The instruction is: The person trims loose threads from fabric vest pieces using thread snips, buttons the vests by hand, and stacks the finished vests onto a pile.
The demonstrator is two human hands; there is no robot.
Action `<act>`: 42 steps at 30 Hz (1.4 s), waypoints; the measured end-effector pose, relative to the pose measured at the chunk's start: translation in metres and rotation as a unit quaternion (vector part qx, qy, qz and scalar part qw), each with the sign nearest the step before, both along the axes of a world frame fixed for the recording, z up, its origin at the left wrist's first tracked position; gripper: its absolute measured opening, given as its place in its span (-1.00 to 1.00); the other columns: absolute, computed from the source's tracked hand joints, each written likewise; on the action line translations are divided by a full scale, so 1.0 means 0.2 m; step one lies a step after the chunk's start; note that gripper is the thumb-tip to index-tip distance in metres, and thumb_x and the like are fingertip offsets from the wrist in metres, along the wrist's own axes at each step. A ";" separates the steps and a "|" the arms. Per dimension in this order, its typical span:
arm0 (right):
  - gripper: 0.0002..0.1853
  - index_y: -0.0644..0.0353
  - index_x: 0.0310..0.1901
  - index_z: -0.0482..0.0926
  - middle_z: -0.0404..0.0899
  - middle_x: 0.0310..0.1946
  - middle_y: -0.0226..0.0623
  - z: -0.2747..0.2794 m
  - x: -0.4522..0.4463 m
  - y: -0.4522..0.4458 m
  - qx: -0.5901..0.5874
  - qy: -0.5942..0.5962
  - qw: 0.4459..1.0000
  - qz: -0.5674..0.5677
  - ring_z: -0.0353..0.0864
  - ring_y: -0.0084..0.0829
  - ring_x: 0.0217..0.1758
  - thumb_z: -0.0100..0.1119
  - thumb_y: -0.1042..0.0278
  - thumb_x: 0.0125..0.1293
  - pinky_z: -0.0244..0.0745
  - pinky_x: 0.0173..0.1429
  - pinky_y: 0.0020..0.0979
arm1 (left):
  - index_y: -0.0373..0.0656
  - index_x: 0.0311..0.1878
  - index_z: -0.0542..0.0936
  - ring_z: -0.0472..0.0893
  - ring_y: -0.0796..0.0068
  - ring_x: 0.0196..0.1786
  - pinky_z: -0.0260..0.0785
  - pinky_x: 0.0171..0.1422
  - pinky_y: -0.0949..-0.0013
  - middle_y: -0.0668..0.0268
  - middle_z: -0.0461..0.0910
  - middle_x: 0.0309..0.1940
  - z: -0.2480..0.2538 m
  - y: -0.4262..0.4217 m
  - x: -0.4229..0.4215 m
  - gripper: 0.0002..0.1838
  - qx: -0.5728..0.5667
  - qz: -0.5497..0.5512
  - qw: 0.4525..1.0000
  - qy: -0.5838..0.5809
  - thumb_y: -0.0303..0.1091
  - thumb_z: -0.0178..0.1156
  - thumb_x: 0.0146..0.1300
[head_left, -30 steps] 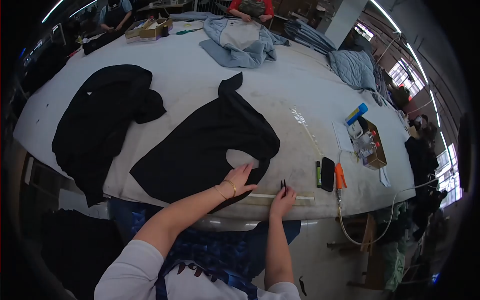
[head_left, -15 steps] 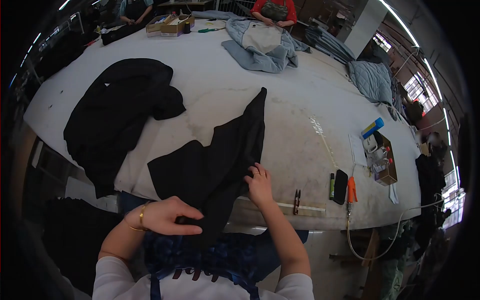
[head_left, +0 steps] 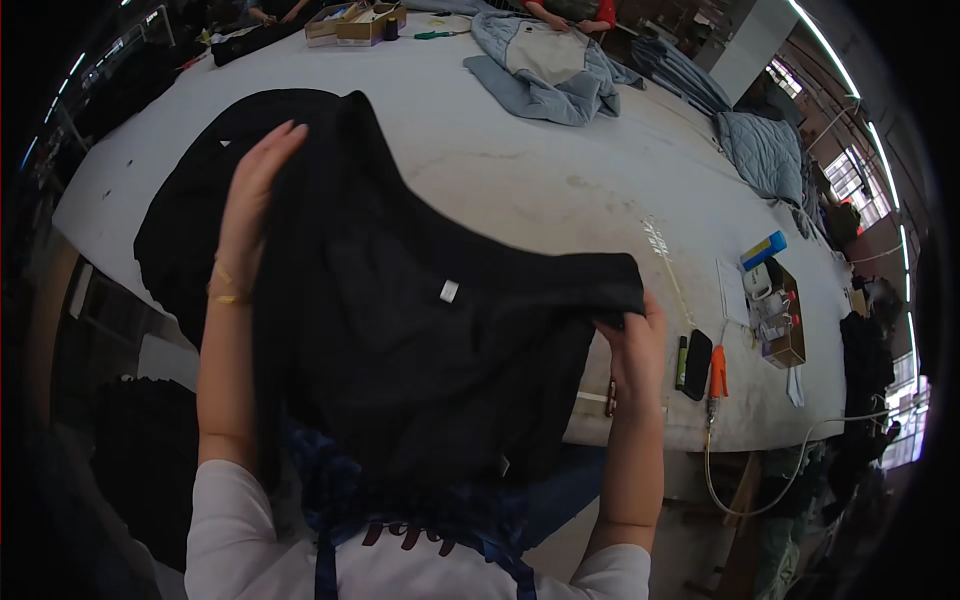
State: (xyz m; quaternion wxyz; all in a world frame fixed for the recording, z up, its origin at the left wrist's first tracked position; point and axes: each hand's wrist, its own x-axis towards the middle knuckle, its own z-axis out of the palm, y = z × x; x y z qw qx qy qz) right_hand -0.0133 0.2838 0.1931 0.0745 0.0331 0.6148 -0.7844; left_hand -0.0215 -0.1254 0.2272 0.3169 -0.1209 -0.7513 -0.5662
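A black garment (head_left: pixel 400 290) is lifted in front of me, its top edge stretched between my two hands, with a small white label (head_left: pixel 450 291) near its middle. My left hand (head_left: pixel 262 178) is at the garment's upper left, fingertips showing over the cloth; part of the hand is behind it. At the right end of the raised band, my right hand (head_left: pixel 636 335) pinches the cloth between thumb and fingers. Small dark snips (head_left: pixel 611 397) lie on the table beside my right wrist. Behind the held garment, another black garment (head_left: pixel 180 225) lies on the table.
On the white table (head_left: pixel 520 190) are a green marker (head_left: pixel 682 363), a black phone (head_left: pixel 698 366), an orange air gun (head_left: pixel 717 372) with a hose, and a cardboard box (head_left: pixel 785 340) of bottles. Grey-blue garments (head_left: pixel 555 80) lie at the back, near a person in red (head_left: pixel 600 18).
The black garment has gone from lying on the table to being held up and spread. My right hand set the snips down and took hold of the cloth; my left hand moved up and left.
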 end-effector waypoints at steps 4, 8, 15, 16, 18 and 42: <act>-0.50 0.35 0.23 0.31 0.48 0.09 -0.09 -0.24 -0.11 -0.07 0.140 0.192 0.963 -0.124 0.51 -0.30 0.10 0.14 0.43 0.27 0.44 0.17 -0.29 | -0.19 0.45 0.11 0.12 0.06 0.46 0.07 0.45 0.28 -0.06 0.08 0.42 -0.45 0.26 -0.19 -0.17 0.073 -0.005 0.973 -0.220 0.03 0.20 0.26; -0.41 0.32 0.22 0.33 0.40 0.16 0.05 -0.50 0.16 0.03 0.526 0.214 0.819 0.083 0.34 -0.01 0.29 0.27 0.36 0.18 0.30 0.32 -0.21 | -0.15 0.46 0.09 0.00 -0.07 0.49 -0.06 0.50 0.07 -0.11 -0.04 0.45 -0.89 0.33 0.14 -0.05 -0.508 0.033 0.769 -0.388 0.18 0.22 0.14; -0.53 0.35 0.07 0.47 0.46 0.04 0.01 -0.86 0.71 0.18 0.538 0.083 0.824 -0.159 0.44 0.03 0.09 0.29 0.28 0.17 0.36 0.16 -0.13 | -0.28 0.26 0.39 0.13 -0.07 0.43 0.02 0.45 0.01 -0.04 0.25 0.32 -1.05 0.21 0.57 -0.43 -0.443 0.141 0.832 -0.304 -0.18 0.13 0.23; -0.53 0.35 0.07 0.47 0.46 0.04 0.01 -0.87 0.73 0.18 0.535 0.083 0.827 -0.153 0.44 0.03 0.09 0.29 0.28 0.17 0.36 0.16 -0.13 | -0.28 0.23 0.42 0.16 -0.07 0.41 0.05 0.44 0.01 -0.05 0.27 0.30 -1.03 0.23 0.60 -0.46 -0.441 0.118 0.834 -0.311 -0.22 0.15 0.21; -0.63 0.39 -0.06 0.50 0.46 0.01 0.01 -0.89 0.73 0.18 0.621 0.022 0.768 -0.154 0.42 0.01 0.05 0.28 0.30 0.20 0.35 0.11 -0.13 | -0.23 0.15 0.50 0.23 0.01 0.39 0.15 0.41 0.07 -0.03 0.33 0.26 -0.98 0.28 0.65 -0.55 -0.453 0.100 0.835 -0.295 -0.34 0.18 0.16; -0.52 0.30 0.11 0.45 0.58 -0.26 -0.14 -0.82 0.57 -0.18 0.503 0.006 0.864 0.020 0.63 -0.30 -0.30 0.30 0.35 0.17 0.55 -0.29 -0.35 | -0.18 -0.15 0.49 0.58 0.13 -0.43 0.43 -0.33 0.22 0.19 0.58 -0.39 -1.13 0.58 0.52 -0.81 -0.377 0.058 0.900 -0.209 -0.40 0.18 0.16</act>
